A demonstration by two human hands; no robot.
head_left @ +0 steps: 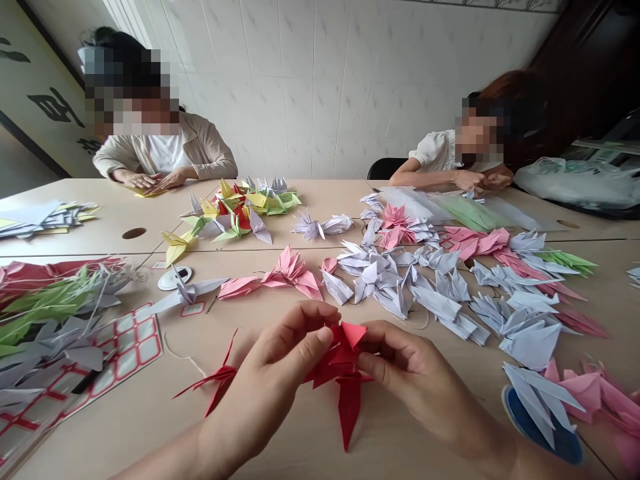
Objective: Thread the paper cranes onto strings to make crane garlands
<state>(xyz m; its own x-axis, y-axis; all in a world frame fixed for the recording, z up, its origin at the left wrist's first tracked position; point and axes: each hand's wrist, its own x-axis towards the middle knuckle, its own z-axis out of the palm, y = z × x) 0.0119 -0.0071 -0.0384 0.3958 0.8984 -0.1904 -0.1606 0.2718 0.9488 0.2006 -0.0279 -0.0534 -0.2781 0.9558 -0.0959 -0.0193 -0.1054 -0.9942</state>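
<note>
L hand (pixel 273 367) & R hand (pixel 413 367) are pinching red folded paper (pixel 343 360) btwn thumbs & fingers, just above bench (pixel 280 443); R fingertips are partly hiding behind it. L of L fingers, a red crane (pixel 219 378) is lying partly behind the hand. Far R of R fingers, pale folds are covering part of blue disc (pixel 563 437); pink folds nearby are running out of view. Beyond fingers, pale cranes (pixel 373 273) are overlapping, count unclear. Farther, a thin bag (pixel 470 212) is showing green, details blurred; far R, plastic bag (pixel 580 181) is bulging, contents unclear. Across bench, two people are handling paper.
</note>
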